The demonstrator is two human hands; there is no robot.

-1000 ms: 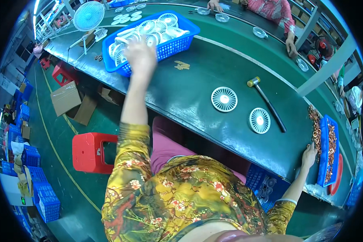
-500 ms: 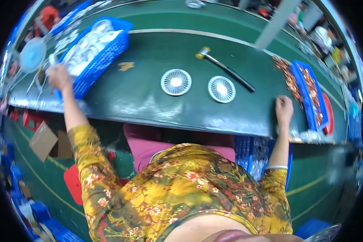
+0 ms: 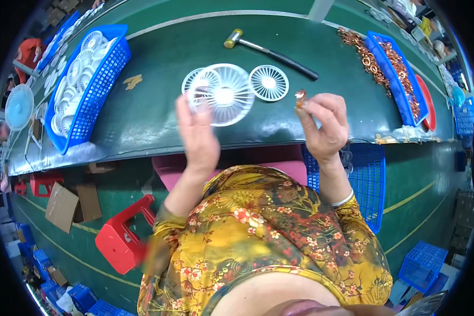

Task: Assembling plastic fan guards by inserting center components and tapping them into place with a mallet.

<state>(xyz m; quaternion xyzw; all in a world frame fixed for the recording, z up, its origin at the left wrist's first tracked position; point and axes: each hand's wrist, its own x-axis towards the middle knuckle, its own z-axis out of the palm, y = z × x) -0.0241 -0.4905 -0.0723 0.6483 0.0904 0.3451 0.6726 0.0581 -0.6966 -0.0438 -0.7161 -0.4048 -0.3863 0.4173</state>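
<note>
My left hand [image 3: 199, 142], smeared by motion, holds a white round grille [image 3: 231, 108] with radial slats by its left edge, raised over the table. Behind it, partly covered, a second white grille [image 3: 195, 78] lies on the green table. A third white grille [image 3: 269, 83] lies flat just right of the held one. My right hand [image 3: 327, 126] pinches a small copper-coloured ring [image 3: 300, 98] between thumb and fingertips, above the table's near edge. The two hands are apart, with the held grille and the ring not touching.
A mallet [image 3: 274, 54] with a black handle lies beyond the grilles. At left stands a blue basket [image 3: 102, 87] full of white grilles. Copper rings [image 3: 371, 63] lie beside a blue tray [image 3: 387, 79] at right. A red stool [image 3: 122, 237] stands below on the left.
My left hand has come from the blue basket to the middle with a white grille. My right hand has moved inward from beside the copper rings, now pinching one. The view has shifted.
</note>
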